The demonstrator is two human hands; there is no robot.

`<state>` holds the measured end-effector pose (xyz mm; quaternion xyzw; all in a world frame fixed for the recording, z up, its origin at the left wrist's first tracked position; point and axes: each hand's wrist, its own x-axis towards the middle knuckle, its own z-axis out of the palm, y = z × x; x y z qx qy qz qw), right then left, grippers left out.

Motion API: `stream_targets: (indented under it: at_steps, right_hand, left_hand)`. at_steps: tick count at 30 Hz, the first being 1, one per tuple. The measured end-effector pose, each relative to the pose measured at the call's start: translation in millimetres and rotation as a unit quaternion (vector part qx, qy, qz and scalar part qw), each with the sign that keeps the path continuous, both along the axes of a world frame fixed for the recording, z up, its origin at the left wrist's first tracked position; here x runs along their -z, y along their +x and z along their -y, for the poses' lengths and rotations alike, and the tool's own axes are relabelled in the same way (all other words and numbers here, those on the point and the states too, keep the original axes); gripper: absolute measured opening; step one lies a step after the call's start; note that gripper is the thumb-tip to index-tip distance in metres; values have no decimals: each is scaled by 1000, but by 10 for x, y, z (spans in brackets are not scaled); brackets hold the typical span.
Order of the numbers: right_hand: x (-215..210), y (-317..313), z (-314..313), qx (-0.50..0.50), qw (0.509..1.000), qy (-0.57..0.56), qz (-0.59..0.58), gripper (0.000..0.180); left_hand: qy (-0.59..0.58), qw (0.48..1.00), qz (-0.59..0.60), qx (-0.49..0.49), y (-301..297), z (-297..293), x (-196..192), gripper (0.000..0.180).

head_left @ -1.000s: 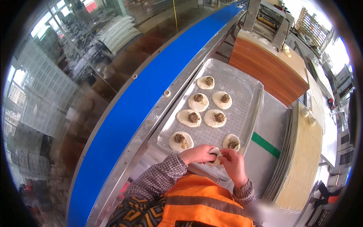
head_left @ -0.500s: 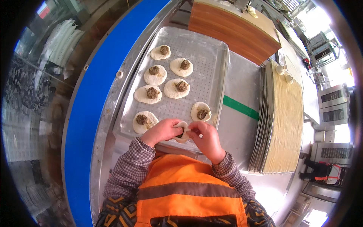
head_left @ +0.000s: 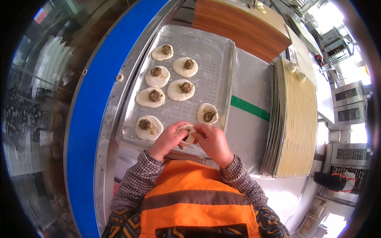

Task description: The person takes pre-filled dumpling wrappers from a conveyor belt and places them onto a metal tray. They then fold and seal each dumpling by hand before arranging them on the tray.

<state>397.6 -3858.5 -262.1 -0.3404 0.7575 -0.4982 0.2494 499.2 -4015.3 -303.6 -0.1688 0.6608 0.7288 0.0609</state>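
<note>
While an orange apron [head_left: 198, 206] sits nearest, below the perforated metal tray [head_left: 210, 75], both hands work at the tray's near edge. Left hand [head_left: 168, 139]: fingers curled around one dough piece [head_left: 186, 128], thumb at its opening. Right hand [head_left: 213, 141]: fingertips together, pinching the same piece's rim. Piece is cupped, dark filling [head_left: 185, 137] partly visible inside; whether it touches the tray, can't tell. On the tray: partly folded dough round [head_left: 203, 110] just beyond the right hand, filling showing; flat dough round [head_left: 152, 132] at near left; five more flat ones toward the tray's far left, each topped with a brown filling ball. Left of tray: blue belt [head_left: 85, 131]. Right of tray: green strip [head_left: 250, 108] on metal surface, then sheet-covered stack [head_left: 297, 135]. Beyond tray's far edge: wood-fronted table [head_left: 238, 27].
</note>
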Motion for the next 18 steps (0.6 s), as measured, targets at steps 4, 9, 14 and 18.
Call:
stream_targets:
  at_steps: [4, 9, 14, 18]
  right_hand:
    - [-39, 11, 2, -5, 994, 19, -106, 21]
    - [40, 31, -16, 5, 999, 0, -42, 14]
    - [125, 47, 41, 77, 995, -4, 68, 10]
    - [92, 49, 73, 30, 978, -36, -204, 11]
  left_hand:
    - [-161, 984, -52, 63, -35, 63, 42, 28]
    - [69, 996, 1, 61, -71, 142, 28, 30]
    - [113, 982, -38, -147, 0, -83, 115, 41]
    - [66, 977, -67, -193, 16, -178, 246, 50]
